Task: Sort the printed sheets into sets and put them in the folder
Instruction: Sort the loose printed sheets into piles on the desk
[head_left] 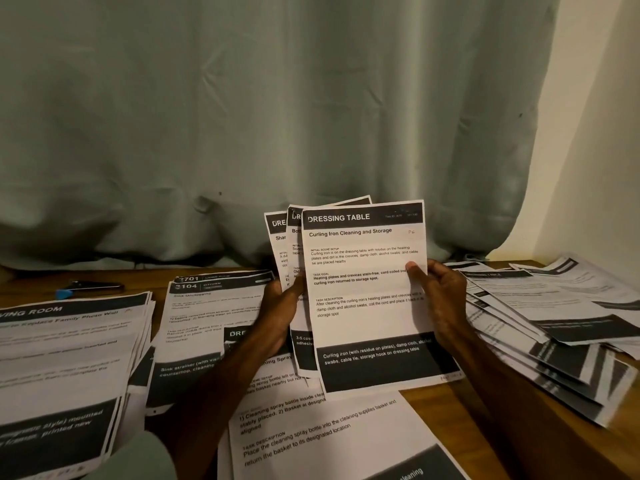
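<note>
Step in hand: collating the DRESSING TABLE set, judged from the matching headers in the fan.
Location of held sheets (363,299): raised above the surface (443,410), fanned, front sheet headed "Curling Iron Cleaning and Storage".
Grip, left hand (280,306): curled round the left edge of the rear sheets.
Grip, right hand (441,299): pinching the right edge of the front sheet, thumb on the printed face.
Sorted stacks: LIVING ROOM stack (69,341) at far left, KITCHEN stack (207,306) just beside it, both flat.
Unsorted pile (554,306): splayed at right.
Folder: not in view.
Method: read every header before adding to the fan. Tap the bottom edges on the surface to square the set. Keep the pinch light to avoid creasing.
Caution: loose sheet (329,427) under the fan shows a header beginning "DRE". Check it before closing the set.
</note>
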Available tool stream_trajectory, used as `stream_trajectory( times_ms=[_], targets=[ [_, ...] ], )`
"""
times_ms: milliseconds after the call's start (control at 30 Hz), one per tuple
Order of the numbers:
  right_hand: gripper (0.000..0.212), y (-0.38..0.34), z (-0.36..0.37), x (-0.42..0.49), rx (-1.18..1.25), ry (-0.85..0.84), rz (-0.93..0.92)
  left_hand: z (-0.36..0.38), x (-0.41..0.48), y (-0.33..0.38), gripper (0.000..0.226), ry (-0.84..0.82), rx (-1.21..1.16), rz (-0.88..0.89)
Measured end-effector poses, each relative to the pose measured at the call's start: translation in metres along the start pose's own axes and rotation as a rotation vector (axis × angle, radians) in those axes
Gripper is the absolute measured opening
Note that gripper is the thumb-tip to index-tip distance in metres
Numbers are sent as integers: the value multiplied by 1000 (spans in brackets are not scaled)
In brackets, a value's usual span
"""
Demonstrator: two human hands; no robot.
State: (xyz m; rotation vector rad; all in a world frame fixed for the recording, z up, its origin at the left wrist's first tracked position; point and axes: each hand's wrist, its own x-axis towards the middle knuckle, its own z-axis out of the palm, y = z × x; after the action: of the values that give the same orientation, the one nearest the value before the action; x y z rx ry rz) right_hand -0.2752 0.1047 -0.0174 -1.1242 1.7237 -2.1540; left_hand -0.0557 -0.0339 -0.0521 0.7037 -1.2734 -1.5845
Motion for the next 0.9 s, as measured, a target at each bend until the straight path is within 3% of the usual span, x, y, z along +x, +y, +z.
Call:
stream_trajectory(
  times_ms=[333, 700, 900],
  targets=[
    [30, -4, -1, -2, -5, 26, 3, 1, -4, 4, 12, -3, 12, 27],
    [17, -13, -2, -4, 22, 93, -5, 2, -6, 7, 11, 16, 22, 15],
    [21, -19, 0, -3, 21, 182, 36, 4, -10, 9, 3, 52, 58, -9]
  ],
)
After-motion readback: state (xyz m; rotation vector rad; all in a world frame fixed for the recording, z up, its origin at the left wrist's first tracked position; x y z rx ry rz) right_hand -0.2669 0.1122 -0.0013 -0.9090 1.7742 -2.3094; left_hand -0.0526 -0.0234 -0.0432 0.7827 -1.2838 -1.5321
